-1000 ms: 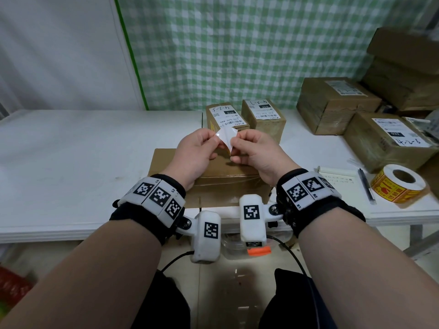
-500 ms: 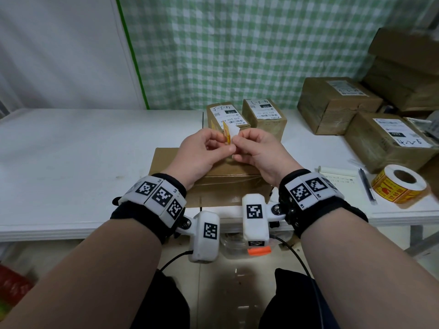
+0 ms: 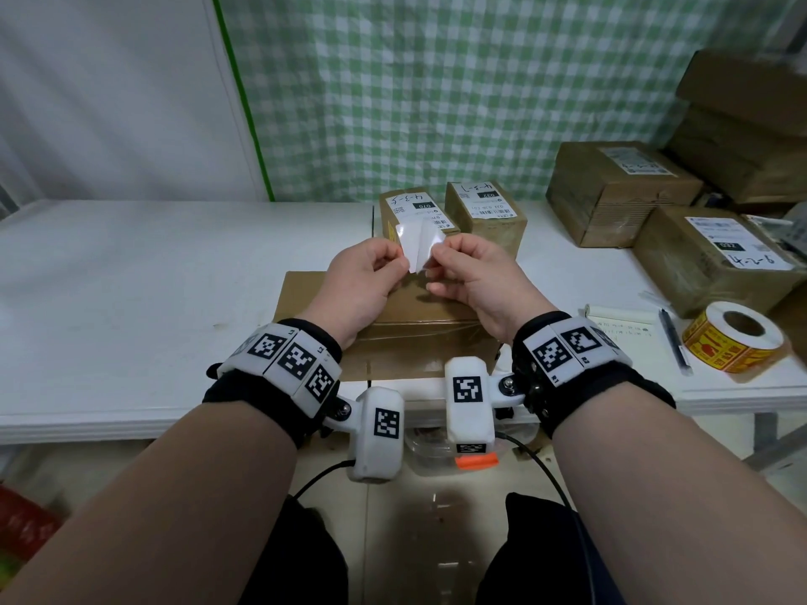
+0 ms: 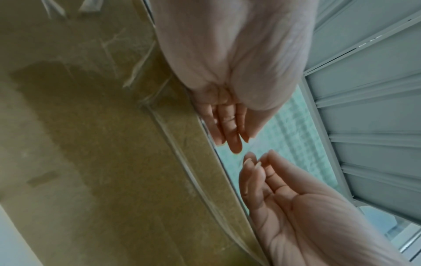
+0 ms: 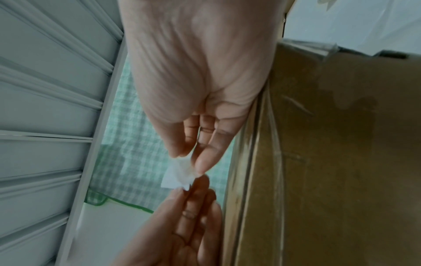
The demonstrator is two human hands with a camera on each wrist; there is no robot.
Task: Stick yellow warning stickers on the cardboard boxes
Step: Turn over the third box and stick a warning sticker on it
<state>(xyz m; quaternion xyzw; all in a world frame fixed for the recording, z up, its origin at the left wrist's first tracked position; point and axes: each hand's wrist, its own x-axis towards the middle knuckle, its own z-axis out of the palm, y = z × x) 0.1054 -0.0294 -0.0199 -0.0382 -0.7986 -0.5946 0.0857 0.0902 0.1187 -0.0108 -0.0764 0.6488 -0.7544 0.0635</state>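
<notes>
White counter [image 3: 131, 299] stands against a green checked curtain [image 3: 436, 89]. A notepad [image 3: 629, 331] lies near the right edge, a black pen [image 3: 674, 342] just beside it. Red object [image 3: 22, 521] on floor, lower left.

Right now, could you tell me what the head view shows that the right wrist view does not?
Only the head view shows the sticker roll, the pen and the labelled boxes at the back of the table. Only the right wrist view shows the palms from below. Both show the left hand and right hand pinching the white slip above the near box.
</notes>
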